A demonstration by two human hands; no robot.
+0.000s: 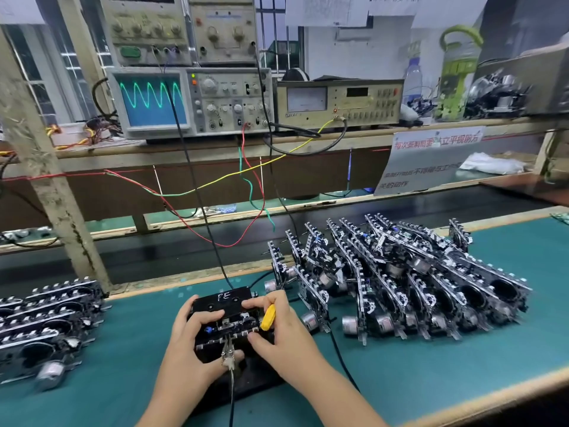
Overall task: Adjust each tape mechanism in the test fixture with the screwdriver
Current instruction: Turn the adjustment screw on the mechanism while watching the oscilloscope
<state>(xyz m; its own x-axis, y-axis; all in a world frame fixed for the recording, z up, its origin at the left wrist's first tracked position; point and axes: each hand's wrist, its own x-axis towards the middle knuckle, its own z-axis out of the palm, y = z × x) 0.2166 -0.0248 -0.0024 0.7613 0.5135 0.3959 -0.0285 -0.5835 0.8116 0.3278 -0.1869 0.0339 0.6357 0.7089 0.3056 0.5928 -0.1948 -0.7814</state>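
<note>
Yellow screwdriver [268,316] gripped in right hand [284,331]; left hand [191,343] clasps tape mechanism [229,328].

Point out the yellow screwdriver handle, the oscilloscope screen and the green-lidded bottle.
yellow screwdriver handle [268,317]: head view, middle of the handle, in the right hand.
oscilloscope screen [153,98]: head view, centre of the screen, on the green trace.
green-lidded bottle [458,72]: head view, middle of its body.
</note>
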